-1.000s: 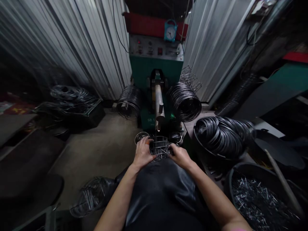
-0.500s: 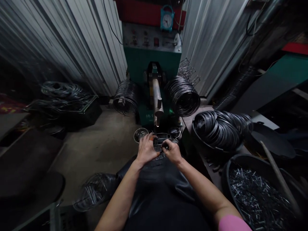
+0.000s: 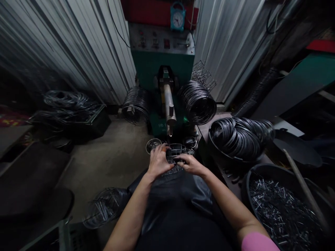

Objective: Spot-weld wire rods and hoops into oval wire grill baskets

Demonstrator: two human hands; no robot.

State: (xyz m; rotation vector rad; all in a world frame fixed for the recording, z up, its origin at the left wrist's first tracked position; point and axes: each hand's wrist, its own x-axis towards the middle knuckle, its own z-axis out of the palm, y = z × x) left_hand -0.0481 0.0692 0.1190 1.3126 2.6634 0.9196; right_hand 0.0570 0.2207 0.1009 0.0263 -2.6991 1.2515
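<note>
A round wire frame (image 3: pixel 176 150) of thin metal bars sits above my lap, below the pointed tip of the machine's arm (image 3: pixel 169 104). My left hand (image 3: pixel 158 161) grips its left side, thumb toward me and fingers over the far rim, with an orange band on one finger. Over the frame's right side, my right hand (image 3: pixel 190 164) has thumb and fingers pinched together; whatever lies between them is too small and dark to make out. Small round containers stand just beyond, the left one (image 3: pixel 153 145) beside my left fingers and the right one (image 3: pixel 190 142) behind the frame.
Bundles of wire rings hang left (image 3: pixel 136 106) and right (image 3: pixel 197 103) of the green machine (image 3: pixel 162 57). At my right are a basin of wire rings (image 3: pixel 235 139) and a tub of short metal pieces (image 3: pixel 280 209). A wire basket (image 3: pixel 104 207) lies on the floor at left.
My right hand has shifted slightly right and turned flatter, its fingers now pointing left over the frame. My left hand keeps its hold. The view has moved a little.
</note>
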